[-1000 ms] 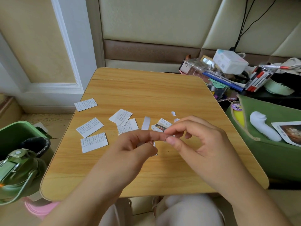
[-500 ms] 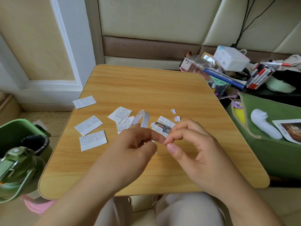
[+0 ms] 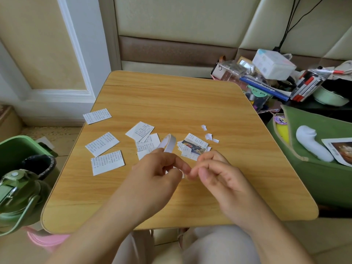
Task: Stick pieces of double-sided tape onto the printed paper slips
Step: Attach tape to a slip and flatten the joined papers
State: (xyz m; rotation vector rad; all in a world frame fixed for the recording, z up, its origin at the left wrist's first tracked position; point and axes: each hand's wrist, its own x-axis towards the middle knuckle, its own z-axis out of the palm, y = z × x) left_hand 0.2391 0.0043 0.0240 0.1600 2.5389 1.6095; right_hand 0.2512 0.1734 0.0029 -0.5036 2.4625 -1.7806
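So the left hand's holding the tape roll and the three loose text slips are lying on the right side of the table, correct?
Not quite. In the head view the left hand does hold the tape roll, but the three loose text slips lie on the table's left side.

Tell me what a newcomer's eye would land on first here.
First, the two hands meeting over the middle of the wooden table: the left hand grips a strip of white double-sided tape that arches up behind its fingers, while the right hand pinches at its near end. Next, the printed paper slips scattered on the table's left half, and the cluttered heap of stationery off the far right corner.
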